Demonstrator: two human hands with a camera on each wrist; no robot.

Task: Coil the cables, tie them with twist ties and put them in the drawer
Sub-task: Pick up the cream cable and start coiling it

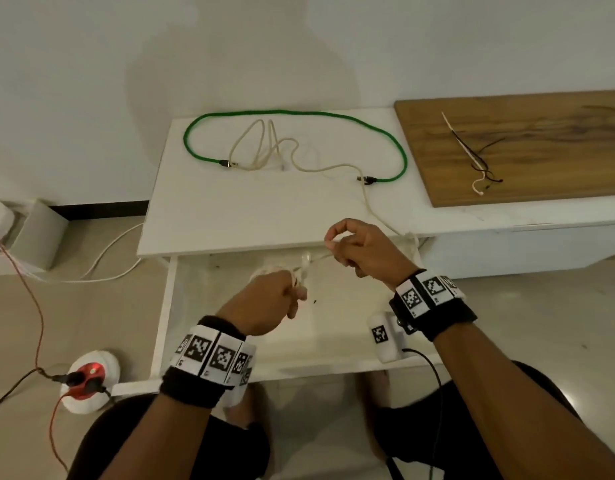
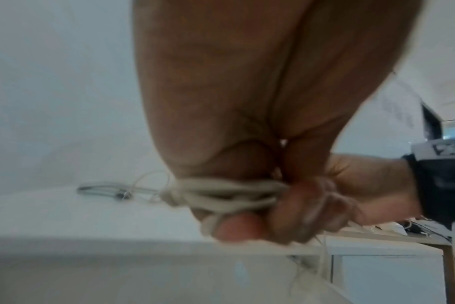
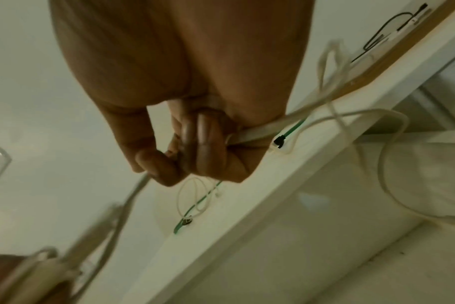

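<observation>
My left hand [image 1: 275, 292] grips a small coil of the cream cable [image 2: 221, 191] above the open white drawer [image 1: 164, 306]. Just up and to the right, my right hand [image 1: 354, 244] pinches the same cable's free strand [image 3: 247, 133]. From there the strand runs up over the table edge and onto the tabletop [image 1: 333, 166]. A green braided cable [image 1: 299, 114] lies in a wide loop on the white table, around the cream one. Several twist ties [image 1: 472, 157], white and dark, lie on a wooden board [image 1: 541, 150] at the right.
The wall stands close behind the table. On the floor at left are a round red-and-white power socket [image 1: 91, 375] with plugs, red and white wires, and a grey box [image 1: 39, 233]. My knees are under the drawer front.
</observation>
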